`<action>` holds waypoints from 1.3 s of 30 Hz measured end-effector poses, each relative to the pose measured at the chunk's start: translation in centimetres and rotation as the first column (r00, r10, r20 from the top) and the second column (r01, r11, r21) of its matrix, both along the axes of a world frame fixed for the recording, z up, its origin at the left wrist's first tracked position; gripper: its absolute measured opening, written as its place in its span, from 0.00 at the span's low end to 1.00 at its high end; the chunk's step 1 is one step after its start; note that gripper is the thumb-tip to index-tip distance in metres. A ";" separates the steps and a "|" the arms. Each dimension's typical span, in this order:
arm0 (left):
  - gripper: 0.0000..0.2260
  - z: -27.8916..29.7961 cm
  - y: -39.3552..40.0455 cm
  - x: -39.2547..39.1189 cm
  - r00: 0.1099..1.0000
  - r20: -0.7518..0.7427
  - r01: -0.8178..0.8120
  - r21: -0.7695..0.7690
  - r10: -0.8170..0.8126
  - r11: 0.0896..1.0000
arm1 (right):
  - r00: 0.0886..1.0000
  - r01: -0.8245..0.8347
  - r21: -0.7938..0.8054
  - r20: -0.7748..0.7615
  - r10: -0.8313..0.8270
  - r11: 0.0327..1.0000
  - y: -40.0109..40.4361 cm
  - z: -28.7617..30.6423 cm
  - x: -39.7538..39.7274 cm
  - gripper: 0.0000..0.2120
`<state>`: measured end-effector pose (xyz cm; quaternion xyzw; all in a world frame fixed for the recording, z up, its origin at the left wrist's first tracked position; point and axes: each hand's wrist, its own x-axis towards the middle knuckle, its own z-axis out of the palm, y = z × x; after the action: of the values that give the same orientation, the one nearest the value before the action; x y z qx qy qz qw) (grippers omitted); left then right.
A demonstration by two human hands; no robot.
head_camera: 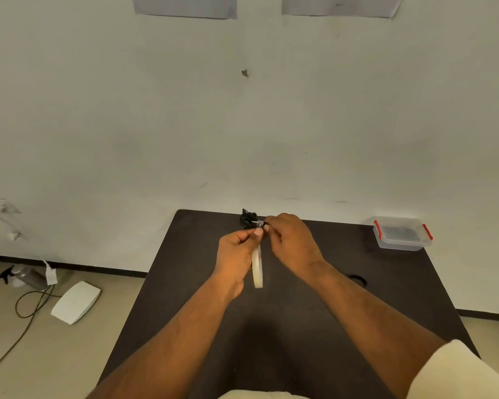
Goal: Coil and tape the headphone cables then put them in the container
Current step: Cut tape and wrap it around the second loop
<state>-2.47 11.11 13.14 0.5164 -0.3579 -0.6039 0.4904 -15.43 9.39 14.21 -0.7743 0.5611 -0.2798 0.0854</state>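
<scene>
A pale roll of tape (257,266) hangs on edge above the dark table (357,298), held by my left hand (235,254). My right hand (291,240) is just to the right of it, its fingertips pinched on a small black cable end or tape end close to my left thumb; which of the two I cannot tell. A bundle of black headphone cables (247,218) lies at the table's far edge, right behind my hands and partly hidden by them. The clear plastic container (401,234) with red clips stands at the far right corner, its lid on.
A round hole (357,279) opens in the tabletop to the right of my right forearm. On the floor at the left lie a white flat device (75,302), a dark cord (26,306) and a spray bottle (23,276). A wall stands right behind the table.
</scene>
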 end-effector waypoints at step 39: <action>0.05 -11.0 1.0 -8.5 0.944 0.207 0.163 0.384 -0.256 0.909 | 0.561 -0.385 0.880 0.463 -0.686 0.279 0.5 -10.9 -12.4 0.05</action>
<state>-10.93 12.11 2.14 0.6287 -0.3539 -0.6380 0.2690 -27.79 9.93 3.28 -0.2678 0.5840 -0.2149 0.7356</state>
